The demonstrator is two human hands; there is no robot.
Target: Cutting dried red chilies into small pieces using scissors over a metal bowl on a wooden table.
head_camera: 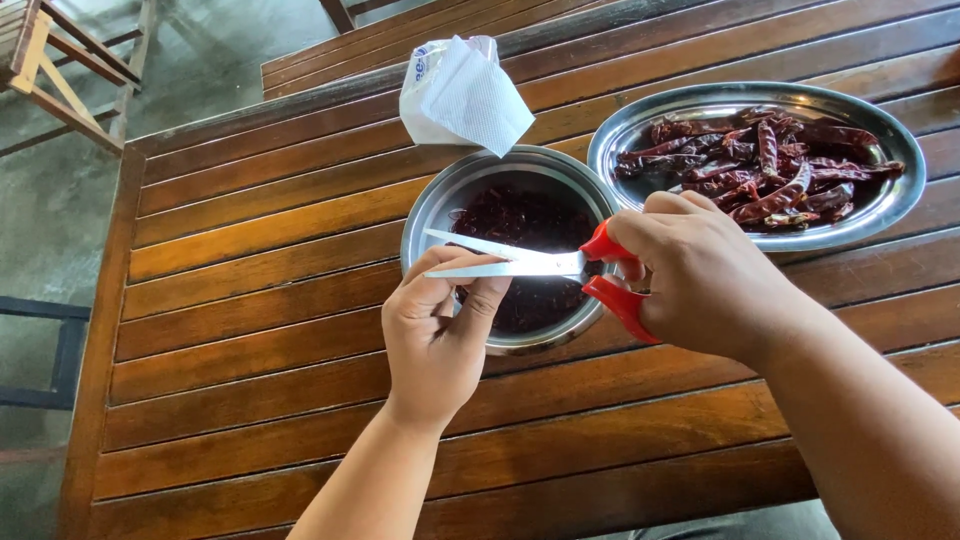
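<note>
Slatted wooden table, outdoors, concrete floor below. Red-handled scissors are gripped in the right hand, blades parted over a round steel bowl of cut chili pieces. The left hand is pinched at the blades — whatever it holds is hidden. Fingertips are best kept behind the cutting line. Counted: one bowl, one oval tray of whole dried chilies, one tissue pack.

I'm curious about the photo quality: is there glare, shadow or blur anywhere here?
Head view: soft daylight, sharp focus throughout; pale glare on the oval metal tray rim and the scissors blades; the round metal bowl holds dark contents in shade; table slats bend slightly toward the edges, a wide-lens distortion; no motion blur on the left hand or right hand.
</note>
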